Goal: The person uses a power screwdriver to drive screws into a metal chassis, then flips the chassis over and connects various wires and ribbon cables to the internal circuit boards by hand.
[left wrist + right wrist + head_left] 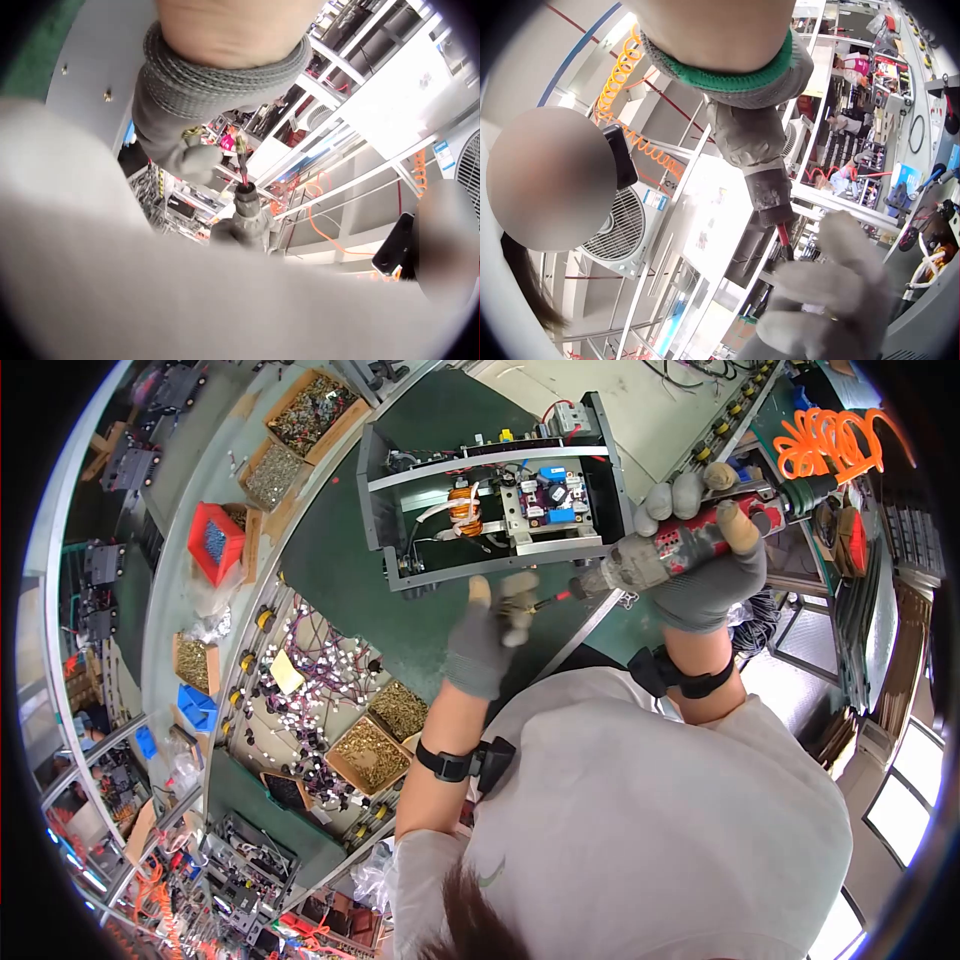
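Observation:
My right hand, in a grey glove, grips a worn red and grey power screwdriver, its bit pointing left. Close at the bit's tip is my gloved left hand, its fingers curled in. In the right wrist view a small shiny metal piece shows between the fingers of the left hand, beside the bit; its exact kind I cannot tell. Beyond both hands an open dark metal case lies on the bench, with a circuit board and a copper coil inside.
Boxes of small fasteners and a heap of wired connectors lie left of the body. A red bin stands farther left. At the right hangs a coiled orange hose. Green matting covers the bench around the case.

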The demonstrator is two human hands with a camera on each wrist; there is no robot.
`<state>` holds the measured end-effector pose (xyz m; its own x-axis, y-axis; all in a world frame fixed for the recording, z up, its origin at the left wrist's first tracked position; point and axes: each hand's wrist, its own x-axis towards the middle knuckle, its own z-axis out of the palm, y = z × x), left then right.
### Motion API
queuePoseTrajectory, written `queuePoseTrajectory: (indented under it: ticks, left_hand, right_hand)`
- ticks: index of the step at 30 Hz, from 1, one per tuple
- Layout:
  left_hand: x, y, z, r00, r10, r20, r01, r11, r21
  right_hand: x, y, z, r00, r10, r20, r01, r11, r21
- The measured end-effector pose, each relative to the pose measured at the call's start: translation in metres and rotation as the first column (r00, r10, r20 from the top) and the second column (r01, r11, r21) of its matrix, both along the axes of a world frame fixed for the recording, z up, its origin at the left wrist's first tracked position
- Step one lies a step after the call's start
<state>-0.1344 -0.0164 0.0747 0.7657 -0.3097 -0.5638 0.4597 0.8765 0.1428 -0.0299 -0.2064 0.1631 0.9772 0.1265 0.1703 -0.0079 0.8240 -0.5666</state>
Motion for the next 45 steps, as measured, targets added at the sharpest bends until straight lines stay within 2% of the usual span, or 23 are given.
queuePoseTrajectory:
  ticks: [1, 2, 3, 4, 5, 6, 7, 8, 9, 10, 12, 13, 14, 16, 17, 20, 23, 24, 30, 32, 36, 43, 45]
  left_hand:
    - [0.0, 0.017, -0.01, 0.991, -0.109, 0.08, 0.062, 0.893, 0.445]
    - [0.001, 0.027, -0.017, 0.965, -0.243, 0.102, 0.066, 0.598, 0.799]
    - [0.008, 0.03, -0.015, 0.964, -0.247, 0.097, 0.072, 0.596, 0.8]
    - [0.019, 0.032, -0.01, 0.951, -0.307, 0.034, -0.003, 0.1, 0.995]
    - [0.031, 0.034, -0.009, 0.943, -0.328, -0.05, -0.099, -0.422, 0.901]
    - [0.041, 0.04, -0.014, 0.942, -0.332, -0.05, -0.101, -0.422, 0.901]
    - [0.052, 0.049, -0.021, 0.845, -0.531, -0.064, -0.307, -0.579, 0.755]
    - [0.062, 0.056, -0.027, 0.708, -0.694, -0.133, -0.524, -0.642, 0.56]
    - [0.073, 0.06, -0.029, 0.594, -0.773, -0.224, -0.583, -0.605, 0.542]
    - [0.083, 0.064, -0.032, 0.59, -0.777, -0.219, -0.588, -0.599, 0.543]
    - [0.103, 0.071, -0.036, 0.282, -0.91, -0.304, -0.801, -0.398, 0.447]
    - [0.111, 0.073, -0.035, 0.167, -0.947, -0.274, -0.854, -0.278, 0.441]
    - [0.115, 0.072, -0.038, 0.164, -0.95, -0.267, -0.856, -0.271, 0.44]
    - [0.119, 0.07, -0.047, 0.057, -0.988, -0.144, -0.943, -0.101, 0.318]
    - [0.12, 0.067, -0.052, 0.031, -0.986, -0.166, -0.949, -0.081, 0.306]
    - [0.126, 0.058, -0.056, 0.076, -0.99, -0.118, -0.941, -0.111, 0.321]
    - [0.133, 0.055, -0.061, 0.088, -0.993, -0.076, -0.943, -0.108, 0.315]
    - [0.133, 0.054, -0.061, 0.107, -0.992, -0.06, -0.953, -0.12, 0.278]
    - [0.128, 0.059, -0.058, 0.153, -0.988, -0.028, -0.941, -0.154, 0.302]
    - [0.127, 0.06, -0.06, 0.157, -0.987, -0.033, -0.936, -0.159, 0.315]
    - [0.126, 0.061, -0.063, 0.176, -0.984, -0.011, -0.931, -0.17, 0.323]
    - [0.125, 0.058, -0.062, 0.187, -0.982, 0.034, -0.935, -0.167, 0.314]
    - [0.125, 0.057, -0.063, 0.197, -0.979, -0.055, -0.938, -0.205, 0.281]
  right_hand:
    - [0.003, -0.002, -0.001, 1.0, -0.023, -0.001, 0.023, 1.0, -0.016]
    - [0.006, -0.004, -0.003, 0.999, -0.047, -0.001, 0.047, 0.998, -0.032]
    - [0.009, -0.006, -0.006, 0.998, -0.058, 0.018, 0.059, 0.997, -0.046]
    - [0.011, -0.006, -0.008, 0.998, -0.061, 0.015, 0.062, 0.997, -0.044]
    - [0.013, -0.006, -0.01, 0.997, -0.073, 0.019, 0.073, 0.996, -0.05]
    - [0.015, -0.006, -0.011, 0.996, -0.085, 0.025, 0.086, 0.995, -0.057]
    - [0.016, -0.006, -0.012, 0.996, -0.089, 0.024, 0.09, 0.994, -0.058]
    - [0.017, -0.006, -0.012, 0.994, -0.104, 0.021, 0.105, 0.991, -0.083]
    - [0.018, -0.008, -0.012, 0.993, -0.12, 0.019, 0.122, 0.986, -0.11]
    - [0.02, -0.009, -0.013, 0.992, -0.126, 0.022, 0.128, 0.985, -0.114]
    - [0.026, -0.013, -0.015, 0.985, -0.16, 0.066, 0.168, 0.975, -0.147]
    - [0.03, -0.016, -0.016, 0.984, -0.164, 0.072, 0.174, 0.973, -0.151]
    - [0.032, -0.018, -0.017, 0.981, -0.192, 0.03, 0.194, 0.968, -0.157]
    - [0.037, -0.021, -0.022, 0.974, -0.224, -0.013, 0.219, 0.961, -0.168]
    - [0.041, -0.022, -0.026, 0.966, -0.255, -0.042, 0.242, 0.951, -0.194]
    - [0.053, -0.019, -0.042, 0.96, -0.255, -0.114, 0.237, 0.959, -0.154]
    - [0.063, -0.006, -0.056, 0.947, -0.25, -0.203, 0.2, 0.951, -0.236]
    - [0.066, 0.0, -0.063, 0.951, -0.27, -0.154, 0.228, 0.943, -0.243]
    - [0.072, 0.022, -0.072, 0.951, -0.236, -0.197, 0.198, 0.961, -0.195]
    - [0.072, 0.025, -0.072, 0.948, -0.237, -0.214, 0.165, 0.938, -0.306]
    - [0.073, 0.03, -0.071, 0.954, -0.167, -0.247, 0.08, 0.942, -0.326]
    - [0.075, 0.038, -0.089, 0.944, -0.172, -0.283, 0.121, 0.975, -0.187]
    - [0.075, 0.038, -0.094, 0.953, -0.147, -0.266, 0.062, 0.95, -0.306]
